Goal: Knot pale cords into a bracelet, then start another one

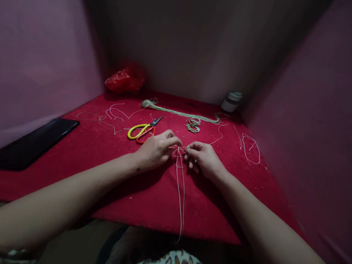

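Note:
Thin pale cords (179, 187) run from between my hands toward me and hang over the table's front edge. My left hand (161, 146) is closed, its fingertips pinching the cord near the crossing. Opposite it, my right hand (202, 156) pinches a cord end between thumb and forefinger. Small loops of cord lie across the strands between the two hands. Just beyond my left hand rest scissors (145, 130) with one yellow and one red handle, partly behind the hand. Knotted cord rings (193, 125) lie beyond my right hand.
A bundle of pale green cords (178, 112) stretches along the back of the red table (129, 205). A red plastic bag (125, 80) sits at back left, a white jar (231, 102) at back right. A black flat object (38, 143) lies left. Loose cord (251, 148) lies right.

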`<state>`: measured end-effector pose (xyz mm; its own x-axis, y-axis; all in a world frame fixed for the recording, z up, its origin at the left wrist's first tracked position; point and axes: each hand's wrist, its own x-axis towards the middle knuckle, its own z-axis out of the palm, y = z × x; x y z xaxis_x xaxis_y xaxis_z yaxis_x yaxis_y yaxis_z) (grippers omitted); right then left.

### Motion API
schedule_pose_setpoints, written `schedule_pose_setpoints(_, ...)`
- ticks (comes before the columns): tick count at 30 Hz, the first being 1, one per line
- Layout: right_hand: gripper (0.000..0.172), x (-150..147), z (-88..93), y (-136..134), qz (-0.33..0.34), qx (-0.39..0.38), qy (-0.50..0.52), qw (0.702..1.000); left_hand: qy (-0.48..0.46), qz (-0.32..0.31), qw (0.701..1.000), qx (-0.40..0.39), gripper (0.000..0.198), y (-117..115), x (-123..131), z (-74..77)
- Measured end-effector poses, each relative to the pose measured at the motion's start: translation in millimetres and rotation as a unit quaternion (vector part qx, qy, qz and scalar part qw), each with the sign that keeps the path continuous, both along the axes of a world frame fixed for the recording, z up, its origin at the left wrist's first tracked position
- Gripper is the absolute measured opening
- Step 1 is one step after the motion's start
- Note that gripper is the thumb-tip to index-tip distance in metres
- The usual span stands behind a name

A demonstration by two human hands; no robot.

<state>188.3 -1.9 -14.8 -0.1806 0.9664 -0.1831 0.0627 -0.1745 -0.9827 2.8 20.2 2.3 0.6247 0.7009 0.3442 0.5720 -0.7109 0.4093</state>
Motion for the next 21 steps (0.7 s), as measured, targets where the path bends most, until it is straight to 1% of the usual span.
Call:
schedule_pose_setpoints(3, 0.017, 5.0, 2.8, 1.3, -0.016, -0.001, 0.013, 1.000, 0.065, -0.069, 0.995, -0.002, 0.029, -2.8, -8.4, 7.5)
schedule_pose_setpoints(5, 0.017, 6.9, 4.9, 1.6, -0.028, -0.002, 0.013, 1.000, 0.113, -0.106, 0.988, -0.004, 0.032, -6.5, -9.5, 8.3)
schedule_pose_setpoints(7, 0.016, 7.7, 6.5, 1.4, -0.036, -0.002, 0.011, 0.999, 0.158, -0.121, 0.980, 0.015, 0.034, -10.7, -6.3, 4.9)
schedule_pose_setpoints(10, 0.014, 7.8, 7.6, 0.9, -0.036, -0.002, 0.015, 0.999, 0.201, -0.136, 0.969, 0.039, 0.035, -15.8, 2.0, -4.5)
schedule_pose_setpoints(13, 0.015, 8.1, 7.9, 1.1, -0.021, 0.004, 0.013, 1.000, 0.205, -0.142, 0.968, 0.032, 0.030, -18.9, 7.7, -13.0)
schedule_pose_setpoints(15, 0.014, 9.0, 8.1, 1.6, -0.015, 0.008, 0.010, 1.000, 0.198, -0.143, 0.969, 0.036, 0.026, -20.2, 8.8, -16.1)
schedule_pose_setpoints(19, 0.013, 13.4, 7.9, 3.1, -0.027, 0.017, 0.010, 0.999, 0.185, -0.159, 0.968, 0.061, 0.024, -21.6, 8.4, -16.2)
schedule_pose_setpoints(21, 0.012, 16.9, 8.0, 4.8, -0.042, 0.015, 0.027, 0.999, 0.189, -0.166, 0.965, 0.078, 0.024, -21.5, 8.2, -15.6)
